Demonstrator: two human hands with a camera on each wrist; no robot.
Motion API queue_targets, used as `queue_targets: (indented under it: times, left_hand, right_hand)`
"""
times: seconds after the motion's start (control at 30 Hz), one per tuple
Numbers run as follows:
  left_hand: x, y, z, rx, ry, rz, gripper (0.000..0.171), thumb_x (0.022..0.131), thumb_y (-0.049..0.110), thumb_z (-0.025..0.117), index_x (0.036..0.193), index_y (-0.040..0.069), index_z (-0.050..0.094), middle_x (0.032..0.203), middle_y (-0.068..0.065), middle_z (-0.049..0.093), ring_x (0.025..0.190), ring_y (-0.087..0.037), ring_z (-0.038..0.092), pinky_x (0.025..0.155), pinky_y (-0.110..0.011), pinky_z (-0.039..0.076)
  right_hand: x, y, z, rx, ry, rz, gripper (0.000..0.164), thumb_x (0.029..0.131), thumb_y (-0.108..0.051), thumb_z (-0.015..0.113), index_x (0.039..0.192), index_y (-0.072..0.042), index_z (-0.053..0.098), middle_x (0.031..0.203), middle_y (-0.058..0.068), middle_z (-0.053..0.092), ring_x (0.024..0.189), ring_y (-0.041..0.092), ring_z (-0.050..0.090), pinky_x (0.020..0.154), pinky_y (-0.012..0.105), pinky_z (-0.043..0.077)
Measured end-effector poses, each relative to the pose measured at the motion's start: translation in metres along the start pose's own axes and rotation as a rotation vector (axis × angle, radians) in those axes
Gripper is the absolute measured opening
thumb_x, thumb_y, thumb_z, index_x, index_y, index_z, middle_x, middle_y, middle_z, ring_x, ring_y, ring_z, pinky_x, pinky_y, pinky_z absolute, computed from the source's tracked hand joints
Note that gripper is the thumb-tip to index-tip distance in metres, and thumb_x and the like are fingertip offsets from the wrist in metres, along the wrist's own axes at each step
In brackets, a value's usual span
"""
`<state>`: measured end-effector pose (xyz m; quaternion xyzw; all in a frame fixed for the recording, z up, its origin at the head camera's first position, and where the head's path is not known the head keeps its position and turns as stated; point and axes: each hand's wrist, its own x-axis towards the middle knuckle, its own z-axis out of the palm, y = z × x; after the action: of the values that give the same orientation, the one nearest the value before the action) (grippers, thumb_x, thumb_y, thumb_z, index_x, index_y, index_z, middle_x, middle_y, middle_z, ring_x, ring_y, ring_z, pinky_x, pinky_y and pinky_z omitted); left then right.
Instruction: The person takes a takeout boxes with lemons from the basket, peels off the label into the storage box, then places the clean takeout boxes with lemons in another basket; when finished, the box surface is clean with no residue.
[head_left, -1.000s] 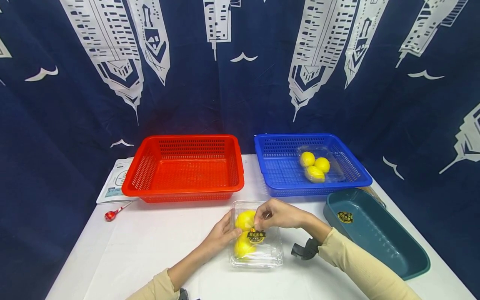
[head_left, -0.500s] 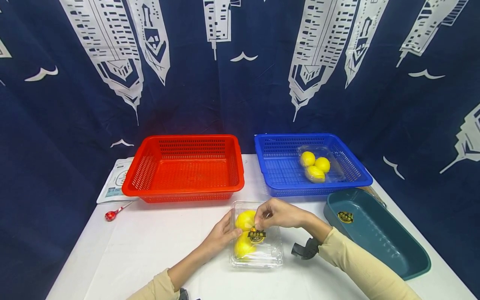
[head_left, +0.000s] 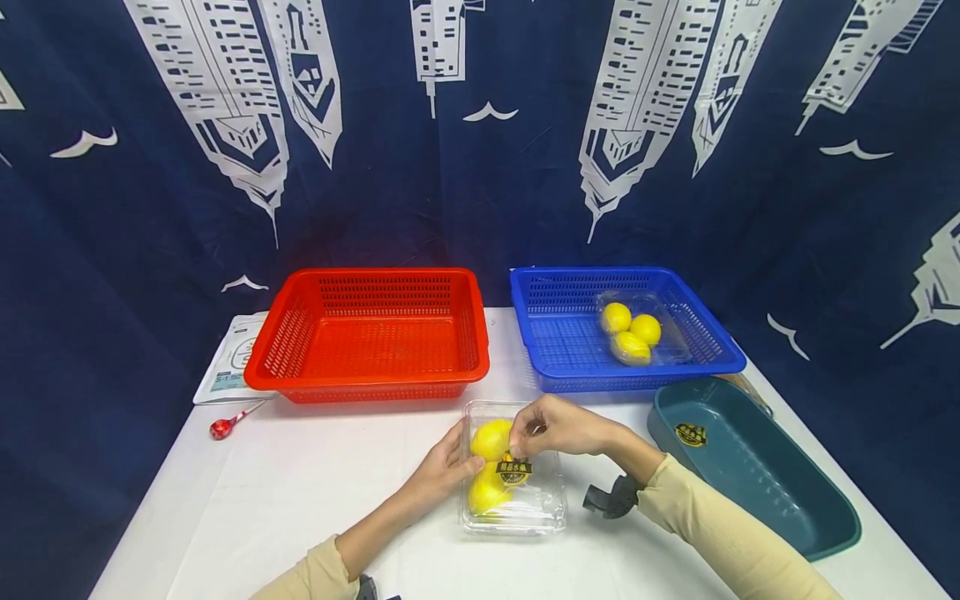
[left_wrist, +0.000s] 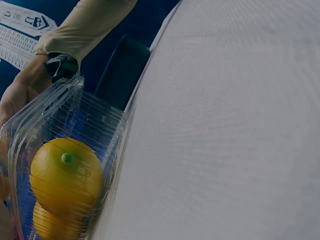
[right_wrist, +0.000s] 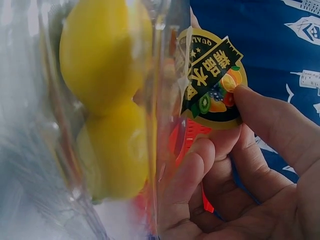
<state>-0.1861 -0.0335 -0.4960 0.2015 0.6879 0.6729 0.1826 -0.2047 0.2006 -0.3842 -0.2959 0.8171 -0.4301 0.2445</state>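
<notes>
A clear plastic clamshell box (head_left: 536,510) with yellow lemons (head_left: 489,492) in it sits on the white table before me. My left hand (head_left: 441,471) holds the box along its left side, with the thumb on the lid. Between thumb and forefinger, my right hand (head_left: 562,427) pinches the edge of a round black-and-gold fruit sticker (head_left: 514,471) over the lid. The right wrist view shows this sticker (right_wrist: 215,80) up close, lifted at the pinched edge, its other side against the plastic. In the left wrist view a lemon (left_wrist: 67,175) shows through the ribbed box wall.
A red basket (head_left: 367,387) stands at the back left. Beside it, a blue basket (head_left: 555,379) holds another clear box with three lemons (head_left: 632,348). A dark teal tray (head_left: 765,467) with a similar sticker lies at right. A lollipop (head_left: 222,428) and a pouch (head_left: 232,367) lie at left.
</notes>
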Motion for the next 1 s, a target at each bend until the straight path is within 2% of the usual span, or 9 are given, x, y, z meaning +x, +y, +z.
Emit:
queue_targets:
  times: [0.37,0.67,1.0]
  left_hand:
    - [-0.0006,0.0016,-0.0003,-0.022,0.005,-0.006,0.081,0.094,0.021,0.057,0.154,-0.004,0.008,0.159,-0.027,0.016,0.145,-0.043,0.026,0.117,-0.048,0.031]
    - [-0.0004,0.001,-0.001,-0.013,0.004,-0.02,0.08,0.094,0.023,0.055,0.155,-0.001,0.009,0.16,-0.023,0.016,0.146,-0.042,0.024,0.119,-0.049,0.026]
    - [0.0001,-0.0007,-0.0023,-0.025,-0.041,0.003,0.082,0.097,0.028,0.056,0.155,0.0,0.007,0.16,-0.024,0.016,0.145,-0.042,0.026,0.118,-0.049,0.029]
  right_hand:
    - [-0.0005,0.0016,-0.0009,0.021,-0.013,-0.006,0.011,0.085,-0.01,0.071,0.089,0.0,0.071,0.079,0.0,0.069,0.068,0.003,0.058,0.063,0.022,0.052]
    - [-0.0011,0.0049,-0.0013,0.052,-0.017,-0.012,0.012,0.085,-0.009,0.07,0.09,0.002,0.071,0.08,0.001,0.07,0.07,0.002,0.058,0.065,0.016,0.05]
    - [-0.0018,0.0076,-0.0017,0.071,-0.023,-0.018,0.013,0.085,-0.009,0.07,0.089,0.003,0.07,0.077,-0.006,0.066,0.069,0.003,0.057,0.065,0.019,0.051]
